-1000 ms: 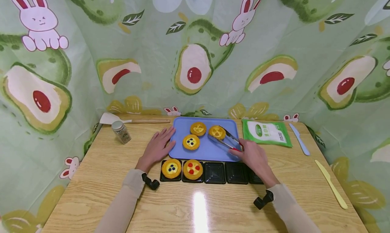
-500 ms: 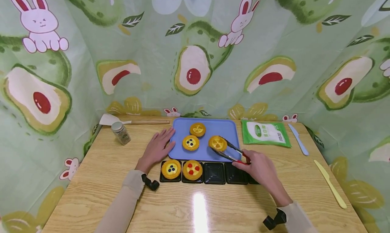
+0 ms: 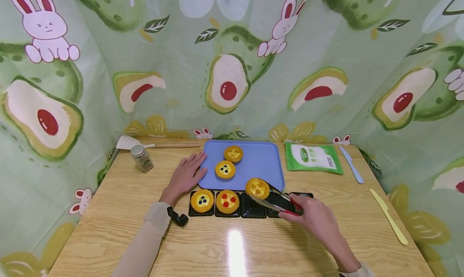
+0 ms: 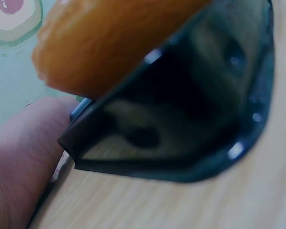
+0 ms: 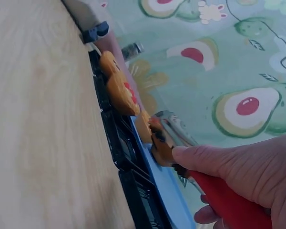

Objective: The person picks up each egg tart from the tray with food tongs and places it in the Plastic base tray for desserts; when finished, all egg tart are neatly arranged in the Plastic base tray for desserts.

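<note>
A yellow tart (image 3: 257, 188) hangs at frame centre, clamped in tongs (image 3: 277, 199) over the black cups (image 3: 253, 207). The right hand (image 3: 315, 220) grips the tongs; the left hand (image 3: 185, 176) rests flat beside the blue tray (image 3: 264, 164).

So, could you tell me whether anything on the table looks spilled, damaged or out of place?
Nothing stands out. The tart is gripped level in the tongs held by the right hand, above the black cups. Two tarts sit squarely in their cups, two lie on the blue tray, and the left hand rests flat at its edge.
</note>
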`<state>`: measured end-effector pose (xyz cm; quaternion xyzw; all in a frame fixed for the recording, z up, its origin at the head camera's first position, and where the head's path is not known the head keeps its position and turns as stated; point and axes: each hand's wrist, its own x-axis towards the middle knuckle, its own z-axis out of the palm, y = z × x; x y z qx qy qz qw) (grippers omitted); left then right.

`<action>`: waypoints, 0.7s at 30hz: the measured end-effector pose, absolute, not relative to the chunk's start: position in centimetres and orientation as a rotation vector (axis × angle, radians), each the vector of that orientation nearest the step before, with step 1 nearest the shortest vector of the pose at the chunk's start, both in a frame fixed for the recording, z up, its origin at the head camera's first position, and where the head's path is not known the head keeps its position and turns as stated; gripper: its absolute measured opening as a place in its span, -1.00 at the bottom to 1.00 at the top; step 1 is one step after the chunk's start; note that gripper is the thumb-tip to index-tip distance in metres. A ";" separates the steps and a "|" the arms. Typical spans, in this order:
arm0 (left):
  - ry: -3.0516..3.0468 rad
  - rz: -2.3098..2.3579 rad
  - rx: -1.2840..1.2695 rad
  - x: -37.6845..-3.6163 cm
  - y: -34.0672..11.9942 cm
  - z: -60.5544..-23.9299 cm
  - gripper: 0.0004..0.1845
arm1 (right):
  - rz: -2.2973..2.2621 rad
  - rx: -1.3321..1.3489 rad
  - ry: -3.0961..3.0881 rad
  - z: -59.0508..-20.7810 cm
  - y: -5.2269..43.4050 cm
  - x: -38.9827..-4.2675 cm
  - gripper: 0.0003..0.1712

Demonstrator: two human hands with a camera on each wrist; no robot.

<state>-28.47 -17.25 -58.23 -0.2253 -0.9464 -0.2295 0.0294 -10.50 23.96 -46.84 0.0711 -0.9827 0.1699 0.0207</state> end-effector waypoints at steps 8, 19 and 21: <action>-2.923 -0.698 -0.699 -28.5 -17.3 -58.3 -0.29 | 0.540 0.243 -3.100 -47.8 23.9 -8.9 -0.58; -2.927 -0.698 -0.694 -28.5 -17.3 -58.3 -0.29 | 0.536 0.224 -3.068 -48.5 23.4 -8.3 -0.57; -2.925 -0.696 -0.696 -28.5 -17.3 -58.3 -0.29 | 0.535 0.206 -3.085 -48.5 23.3 -8.3 -0.57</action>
